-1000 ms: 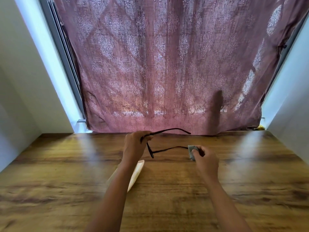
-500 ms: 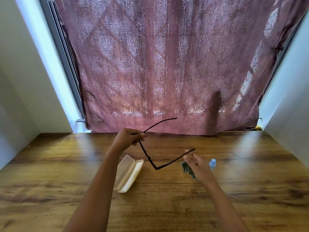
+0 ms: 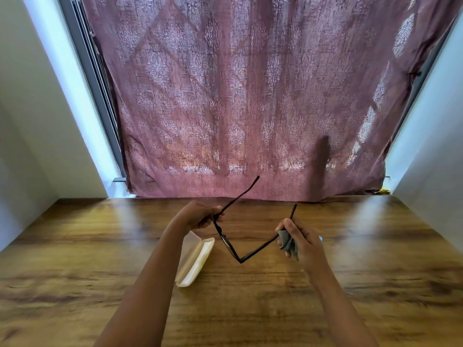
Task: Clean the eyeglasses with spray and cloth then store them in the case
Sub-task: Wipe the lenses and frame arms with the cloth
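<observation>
Black eyeglasses point(image 3: 250, 255) hang in the air above the wooden table point(image 3: 75, 246), both temples unfolded. My left hand point(image 3: 200, 215) grips the frame at its left hinge, one temple pointing up toward the curtain. My right hand point(image 3: 300, 240) pinches the other temple together with a small grey cloth point(image 3: 288, 242). A cream eyeglass case point(image 3: 194, 259) lies open on the table under my left forearm. A sliver of the spray bottle point(image 3: 320, 238) shows behind my right hand.
A patterned maroon curtain point(image 3: 250, 96) hangs along the table's far edge. White walls close in on both sides. Bare wood surrounds the case on the left, right and front.
The glasses tilted: the frame swung down and my right hand rose and closed on the right temple with the cloth. My right hand now hides most of the spray bottle.
</observation>
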A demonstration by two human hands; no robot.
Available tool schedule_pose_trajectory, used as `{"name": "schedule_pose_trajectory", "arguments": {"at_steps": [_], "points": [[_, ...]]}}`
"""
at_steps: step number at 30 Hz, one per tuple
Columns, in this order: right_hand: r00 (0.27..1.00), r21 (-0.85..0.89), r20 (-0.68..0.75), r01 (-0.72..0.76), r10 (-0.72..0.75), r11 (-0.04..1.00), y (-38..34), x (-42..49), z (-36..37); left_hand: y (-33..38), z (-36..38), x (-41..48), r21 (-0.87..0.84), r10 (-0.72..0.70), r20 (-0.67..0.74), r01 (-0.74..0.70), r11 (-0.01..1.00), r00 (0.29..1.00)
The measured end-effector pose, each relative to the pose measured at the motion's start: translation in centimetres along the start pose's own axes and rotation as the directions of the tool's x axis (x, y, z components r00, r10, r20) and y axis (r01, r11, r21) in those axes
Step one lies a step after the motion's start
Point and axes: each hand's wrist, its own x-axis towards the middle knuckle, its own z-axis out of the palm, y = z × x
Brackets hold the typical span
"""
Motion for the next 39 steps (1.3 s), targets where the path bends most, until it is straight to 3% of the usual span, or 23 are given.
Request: {"name": "schedule_pose_trajectory", "arguments": {"at_steps": [6, 10, 12, 15, 21, 25, 30, 34, 37, 39], "points": [[0.993, 0.077, -0.121, 0.007, 0.003, 0.997, -0.1, 0.4, 1.5, -0.3, 1.1, 0.6, 0.149, 0.076, -0.151, -0.053, 0.987, 0.986], [0.972, 0.098, -0.233, -0.012, 0.035, 0.995, 0.0, 0.8, 2.2, 0.1, 1.6, -0.3, 0.42, 0.365, -0.273, -0.231, 0.878, 0.89], [0.957, 0.108, -0.285, -0.023, 0.053, 0.994, 0.0, 1.0, 2.4, 0.6, 2.1, -1.4, 0.451, 0.517, -0.259, -0.371, 0.812, 0.816], [0.936, 0.158, -0.342, -0.032, 0.084, 0.987, -0.1, 1.4, 2.7, 1.3, 3.0, -3.2, 0.49, 0.635, -0.125, -0.509, 0.707, 0.762], [0.893, 0.192, -0.432, -0.046, 0.127, 0.98, -0.5, 2.3, 3.4, 1.2, 4.0, -4.9, 0.745, 0.631, 0.073, -0.463, 0.48, 0.772], [0.88, 0.234, -0.439, -0.083, 0.182, 0.969, -0.1, 2.3, 3.7, 0.6, 4.1, -4.6, 0.797, 0.629, 0.137, -0.462, 0.388, 0.765], [0.874, 0.301, -0.395, -0.169, 0.284, 0.939, 0.5, 2.1, 3.6, -0.6, 4.6, -4.3, 0.809, 0.675, 0.093, -0.451, 0.377, 0.732], [0.862, 0.235, -0.408, -0.218, 0.3, 0.947, 1.2, 1.9, 2.5, -1.3, 4.9, -4.0, 0.819, 0.688, 0.047, -0.422, 0.389, 0.724], [0.812, 0.182, -0.544, -0.134, 0.213, 0.974, 0.3, 1.6, 2.1, -1.4, 4.9, -3.8, 0.826, 0.678, 0.037, -0.405, 0.393, 0.734], [0.771, 0.036, -0.636, -0.014, 0.033, 0.999, -1.1, 1.2, 2.4, -1.4, 4.9, -3.6, 0.834, 0.669, 0.034, -0.39, 0.391, 0.742]]}}
